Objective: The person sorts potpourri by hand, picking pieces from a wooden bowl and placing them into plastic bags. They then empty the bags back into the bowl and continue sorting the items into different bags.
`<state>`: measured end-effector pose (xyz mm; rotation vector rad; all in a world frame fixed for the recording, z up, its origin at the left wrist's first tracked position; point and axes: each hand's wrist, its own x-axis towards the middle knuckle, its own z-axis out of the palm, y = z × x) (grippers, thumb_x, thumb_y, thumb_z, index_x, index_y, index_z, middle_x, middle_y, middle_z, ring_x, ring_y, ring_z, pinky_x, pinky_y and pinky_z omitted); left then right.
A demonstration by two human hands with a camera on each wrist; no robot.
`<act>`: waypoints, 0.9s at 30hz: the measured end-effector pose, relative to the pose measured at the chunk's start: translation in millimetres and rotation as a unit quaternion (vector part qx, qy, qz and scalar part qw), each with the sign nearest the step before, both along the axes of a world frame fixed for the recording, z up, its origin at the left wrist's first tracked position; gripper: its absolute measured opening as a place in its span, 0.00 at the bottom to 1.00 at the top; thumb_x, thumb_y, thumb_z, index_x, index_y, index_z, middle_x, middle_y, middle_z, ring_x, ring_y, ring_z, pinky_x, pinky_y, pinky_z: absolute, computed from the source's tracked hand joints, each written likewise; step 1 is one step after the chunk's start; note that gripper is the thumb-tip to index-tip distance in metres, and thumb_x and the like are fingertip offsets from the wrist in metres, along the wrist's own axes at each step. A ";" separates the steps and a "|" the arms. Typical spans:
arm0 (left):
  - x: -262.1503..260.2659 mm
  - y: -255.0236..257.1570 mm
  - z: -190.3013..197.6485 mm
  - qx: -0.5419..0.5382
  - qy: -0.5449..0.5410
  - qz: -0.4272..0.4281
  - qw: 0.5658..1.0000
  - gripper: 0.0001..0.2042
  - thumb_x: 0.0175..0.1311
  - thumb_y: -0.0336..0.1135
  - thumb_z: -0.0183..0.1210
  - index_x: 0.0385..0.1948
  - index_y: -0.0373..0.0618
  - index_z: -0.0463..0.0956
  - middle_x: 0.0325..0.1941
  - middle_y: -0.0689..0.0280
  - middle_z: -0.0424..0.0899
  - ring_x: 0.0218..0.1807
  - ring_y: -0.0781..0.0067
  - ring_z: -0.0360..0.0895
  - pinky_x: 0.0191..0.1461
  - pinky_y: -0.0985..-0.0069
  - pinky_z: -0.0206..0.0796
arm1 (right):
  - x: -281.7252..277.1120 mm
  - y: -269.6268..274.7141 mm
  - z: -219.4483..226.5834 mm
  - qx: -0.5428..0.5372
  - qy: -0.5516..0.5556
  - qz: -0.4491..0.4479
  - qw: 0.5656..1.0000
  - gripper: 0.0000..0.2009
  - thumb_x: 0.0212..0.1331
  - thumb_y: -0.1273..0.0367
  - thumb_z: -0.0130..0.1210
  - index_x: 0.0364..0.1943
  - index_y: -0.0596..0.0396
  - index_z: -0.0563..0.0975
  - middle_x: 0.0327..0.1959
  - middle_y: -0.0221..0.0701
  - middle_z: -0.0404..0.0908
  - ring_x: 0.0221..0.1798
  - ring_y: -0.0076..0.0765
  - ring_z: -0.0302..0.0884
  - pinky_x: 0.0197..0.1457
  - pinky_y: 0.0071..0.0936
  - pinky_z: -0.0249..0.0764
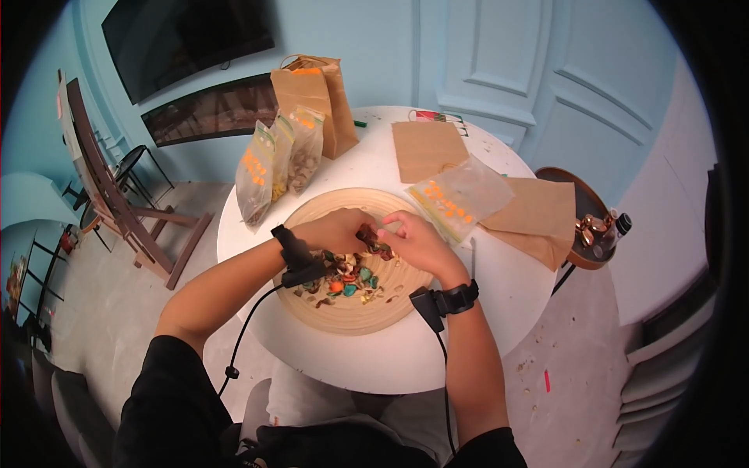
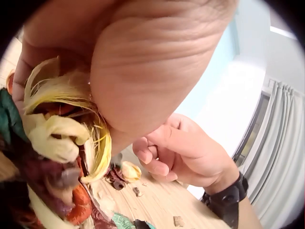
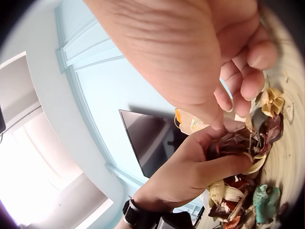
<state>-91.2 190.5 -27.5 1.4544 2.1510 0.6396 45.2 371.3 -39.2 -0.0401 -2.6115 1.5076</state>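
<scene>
A round wooden plate holds a loose pile of dried flowers and petals in brown, cream, orange and teal. Over the pile, my left hand curls its fingers round a clump of dark reddish dried petals. Cream and yellow dried petals show under its palm in the left wrist view. My right hand is just right of the left one, its fingers loosely bent and nothing seen in them. Its thumb tip comes close to the left fingers in the right wrist view.
Clear zip bags of dried material stand at the left of the white round table, beside a brown paper bag. At the right lie a flat clear bag and brown paper bags. A side table holds a bottle.
</scene>
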 end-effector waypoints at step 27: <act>37.1 -103.2 56.3 0.106 -0.155 0.254 0.949 0.15 0.72 0.34 0.62 0.56 0.38 0.79 0.46 0.65 0.84 0.43 0.76 0.82 0.45 0.78 0.78 | -0.2 -3.5 2.7 -0.014 -0.025 0.032 0.999 0.14 0.67 0.62 0.60 0.46 0.58 0.81 0.27 0.34 0.87 0.29 0.25 0.83 0.33 0.26 0.72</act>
